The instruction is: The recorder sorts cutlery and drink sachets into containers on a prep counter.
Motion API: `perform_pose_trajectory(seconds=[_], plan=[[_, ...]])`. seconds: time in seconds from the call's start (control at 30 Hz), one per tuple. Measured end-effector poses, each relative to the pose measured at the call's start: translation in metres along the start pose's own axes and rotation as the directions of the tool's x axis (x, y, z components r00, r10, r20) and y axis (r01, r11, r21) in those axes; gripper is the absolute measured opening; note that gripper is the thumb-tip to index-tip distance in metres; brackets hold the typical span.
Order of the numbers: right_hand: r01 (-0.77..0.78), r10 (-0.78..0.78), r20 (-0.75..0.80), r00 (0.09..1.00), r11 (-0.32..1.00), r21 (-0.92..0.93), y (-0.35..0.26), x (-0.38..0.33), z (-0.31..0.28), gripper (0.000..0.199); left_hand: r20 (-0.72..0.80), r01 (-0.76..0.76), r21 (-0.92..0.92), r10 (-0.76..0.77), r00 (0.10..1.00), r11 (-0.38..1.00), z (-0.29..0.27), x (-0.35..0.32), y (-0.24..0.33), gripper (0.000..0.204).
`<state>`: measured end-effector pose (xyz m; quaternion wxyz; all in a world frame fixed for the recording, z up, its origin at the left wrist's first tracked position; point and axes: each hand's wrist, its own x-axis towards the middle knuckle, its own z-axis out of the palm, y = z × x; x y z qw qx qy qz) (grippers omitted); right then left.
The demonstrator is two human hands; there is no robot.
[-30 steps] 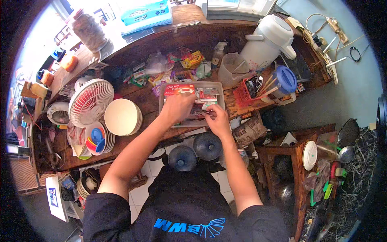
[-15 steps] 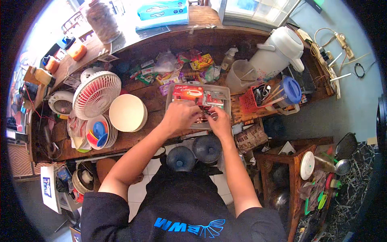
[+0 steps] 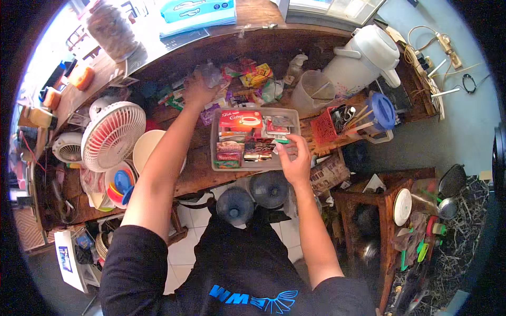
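My left hand reaches over the pile of colourful sachets at the back of the wooden counter. Its fingers look apart at a crumpled clear plastic bag, slightly smeared by motion. At the right side of a clear plastic box, my right hand pinches a small green and white sachet between thumb and forefinger. Inside the box are a red tea box, dark red sachets and silvery packets, laid in groups.
A white fan and stacked bowls stand left. To the right are a clear measuring jug, a large white thermos, a red basket and a blue-lidded pitcher. Water bottles stand below the counter edge.
My left hand has left the plastic box and moved up and left to the sachet pile. My right hand has drawn slightly right, to the box's side. The view has shifted a little.
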<state>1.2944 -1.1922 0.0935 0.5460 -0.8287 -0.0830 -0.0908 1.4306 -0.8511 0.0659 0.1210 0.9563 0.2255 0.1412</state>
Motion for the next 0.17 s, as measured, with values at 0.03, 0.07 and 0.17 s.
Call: perform_pose_trajectory(seconds=[0.03, 0.07, 0.17], plan=[[0.039, -0.039, 0.003, 0.999, 0.999, -0.002, -0.001, 0.003, 0.001, 0.035, 0.118, -0.033, -0.039, 0.037, 0.992, 0.999, 0.008, 0.007, -0.006, 0.092], [0.036, -0.037, 0.013, 0.999, 0.999, 0.006, -0.003, 0.004, 0.000, 0.033, 0.235, -0.059, -0.083, 0.078, 0.969, 0.995, 0.015, 0.013, -0.011, 0.098], [0.019, -0.021, 0.035, 0.999, 0.998, 0.052, -0.008, 0.009, 0.002, 0.029, 0.361, -0.029, 0.227, -0.057, 0.931, 0.974, 0.034, 0.027, -0.018, 0.107]])
